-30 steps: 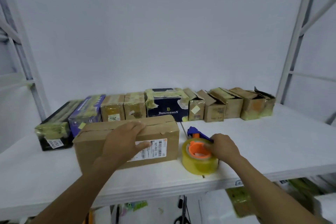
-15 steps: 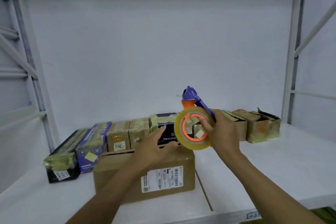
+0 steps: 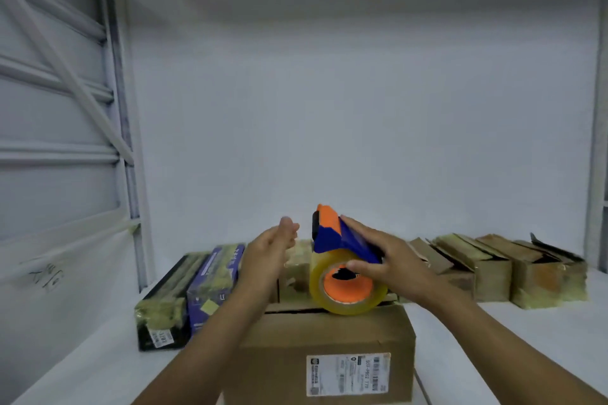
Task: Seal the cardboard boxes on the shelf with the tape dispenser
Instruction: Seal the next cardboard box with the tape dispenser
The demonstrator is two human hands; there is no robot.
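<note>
Now: Tape Dispenser Held Above the Front Carton

Up front on the white shelf (image 3: 526,339) sits a brown cardboard box (image 3: 329,335) with a white barcode label (image 3: 348,374) on its near face. Over its top the right hand (image 3: 391,260) grasps the tape dispenser (image 3: 342,260): fingers lie across the blue body, the thumb reaches toward the orange core, and the orange-and-blue head points up and away. The roll of clear yellowish tape (image 3: 348,289) hangs at the bottom of the tool, its lower edge at or just above the box's top; whether it touches is not clear. The left hand (image 3: 273,250) is released, fingers straight and together, palm turned toward the dispenser, just beside it and holding nothing.

Behind, along the back wall, stands a row of smaller boxes. At the left are a black box (image 3: 164,316) and a blue box (image 3: 214,283), both patched with yellowed tape. At the right, several brown cartons (image 3: 493,266) stand with flaps raised and tape on their sides
</note>
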